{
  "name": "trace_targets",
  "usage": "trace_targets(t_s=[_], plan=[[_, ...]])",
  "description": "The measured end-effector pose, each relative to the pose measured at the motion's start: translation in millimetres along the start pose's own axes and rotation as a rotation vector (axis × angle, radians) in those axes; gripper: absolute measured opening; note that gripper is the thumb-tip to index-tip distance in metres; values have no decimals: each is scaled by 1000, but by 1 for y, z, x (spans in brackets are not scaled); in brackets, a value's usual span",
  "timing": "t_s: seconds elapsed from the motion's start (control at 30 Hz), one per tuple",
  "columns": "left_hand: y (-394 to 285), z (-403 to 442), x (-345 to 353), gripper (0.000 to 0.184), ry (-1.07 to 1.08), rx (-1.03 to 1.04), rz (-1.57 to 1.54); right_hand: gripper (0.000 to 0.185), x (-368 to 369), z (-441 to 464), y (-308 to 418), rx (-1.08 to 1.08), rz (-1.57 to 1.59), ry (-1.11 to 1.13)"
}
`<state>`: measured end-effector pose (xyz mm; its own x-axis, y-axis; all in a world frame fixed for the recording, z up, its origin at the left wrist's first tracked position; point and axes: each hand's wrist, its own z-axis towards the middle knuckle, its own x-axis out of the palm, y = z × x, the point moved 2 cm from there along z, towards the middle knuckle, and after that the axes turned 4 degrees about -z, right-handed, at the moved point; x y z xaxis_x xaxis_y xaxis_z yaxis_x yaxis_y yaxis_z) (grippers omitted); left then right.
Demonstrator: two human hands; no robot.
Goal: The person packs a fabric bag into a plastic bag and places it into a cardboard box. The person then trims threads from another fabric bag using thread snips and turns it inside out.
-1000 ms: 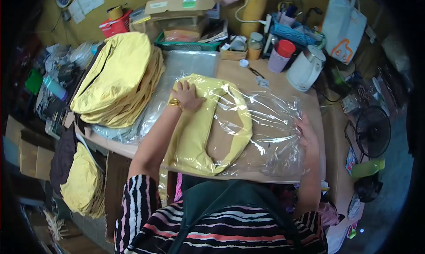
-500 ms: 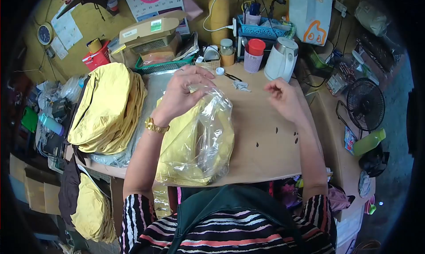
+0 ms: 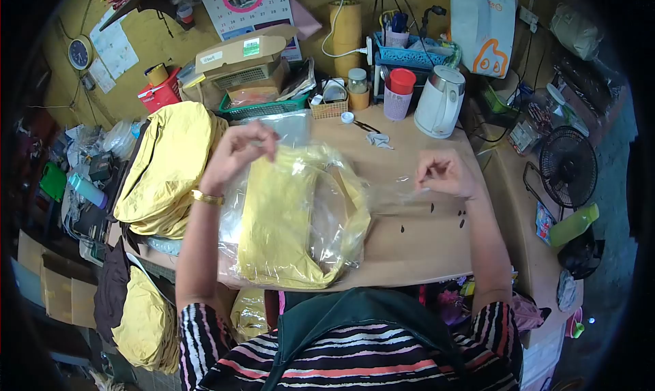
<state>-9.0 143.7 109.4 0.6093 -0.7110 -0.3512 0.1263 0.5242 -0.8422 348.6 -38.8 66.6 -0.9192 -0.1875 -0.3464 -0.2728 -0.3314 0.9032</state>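
A yellow fabric bag (image 3: 273, 217) lies on the table in front of me, inside a clear plastic bag (image 3: 334, 237) with glossy folds. Its strap curves along the right side. My left hand (image 3: 242, 152), with a gold watch at the wrist, is over the upper left of the plastic. Its fingers are curled and slightly blurred; what they hold is hard to make out. Out to the right, my right hand (image 3: 447, 175) is closed in a pinch on a thin clear edge of the plastic, stretched from the wrapped bag.
Stacked yellow bags (image 3: 167, 162) stand on the left. Flat clear plastic sheets (image 3: 290, 126) lie behind the wrapped bag. A white kettle (image 3: 439, 103), a red-lidded cup (image 3: 400, 94) and tweezers (image 3: 366, 127) are at the back. Small dark pieces (image 3: 462, 219) lie near my right forearm.
My left hand has moved left and slightly down; my right hand has lowered and now pinches plastic. The clear plastic is spread wider to both sides, and the view has shifted a little.
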Motion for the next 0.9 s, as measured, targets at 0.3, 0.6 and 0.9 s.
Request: trace_targets(t_s=[0.3, 0.6, 0.9], plan=[[-53, 0, -42, 2, -15, 0, 1047, 7, -39, -19, 9, 31, -562, -127], [-29, 13, -29, 49, -377, 198, -473, 21, -22, -1, -46, 125, -69, -311], [-54, -4, -41, 30, -7, 12, 436, 16, -52, -29, -38, -233, 120, -229]])
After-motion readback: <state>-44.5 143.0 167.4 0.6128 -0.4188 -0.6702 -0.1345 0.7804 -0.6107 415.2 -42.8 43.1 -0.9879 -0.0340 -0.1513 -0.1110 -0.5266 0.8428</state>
